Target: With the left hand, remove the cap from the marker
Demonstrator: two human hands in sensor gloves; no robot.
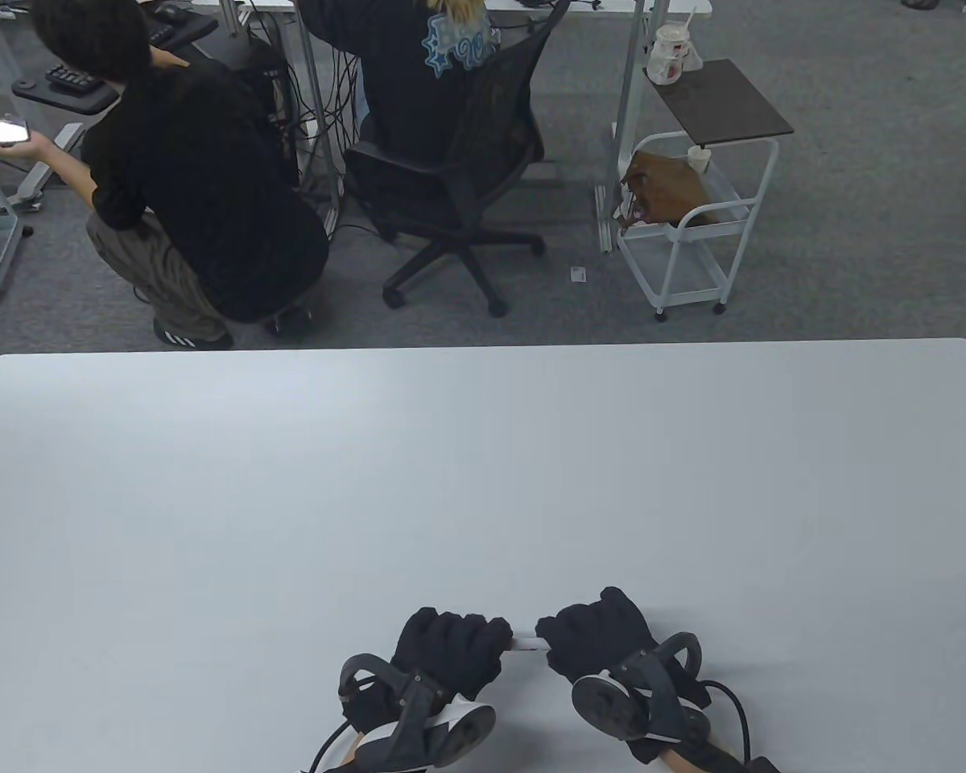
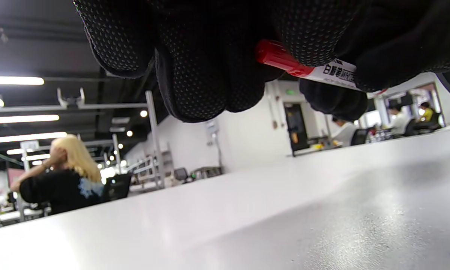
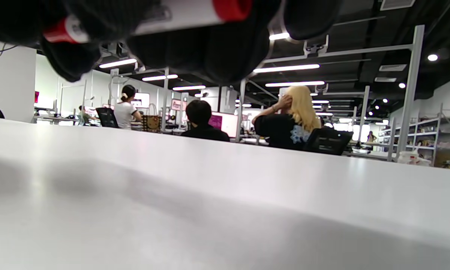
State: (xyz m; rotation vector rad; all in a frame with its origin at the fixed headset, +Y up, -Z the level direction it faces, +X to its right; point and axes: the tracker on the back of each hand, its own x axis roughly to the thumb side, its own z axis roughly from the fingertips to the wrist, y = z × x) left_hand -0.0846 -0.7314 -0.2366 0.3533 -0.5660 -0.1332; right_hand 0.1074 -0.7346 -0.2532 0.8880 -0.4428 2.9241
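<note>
Both hands are holding the marker [image 1: 527,643] level, just above the near edge of the bench [image 1: 483,483], a little right of centre. It is lying left to right between them, so each hand has one end and the pull can run straight along its length.

The left hand [image 1: 449,654] is curling its fingers [image 2: 195,75] around the red cap [image 2: 281,60], which is sticking out on the left of its fist in the left wrist view. The grip looks closed and snug, which suits a part that has to be tugged free.

The right hand [image 1: 600,644] is wrapping the white barrel [image 3: 180,15], its fingers [image 3: 210,56] folded under it. A red band at the barrel's end is showing past them in the right wrist view. This hand seems to be serving as the anchor.

Only a short white stretch of the marker is showing between the two fists in the table view, so the hands are close together, probably for leverage.

Whether the cap is seated or already loosening cannot be told; the join is hidden by the gloves.
</note>
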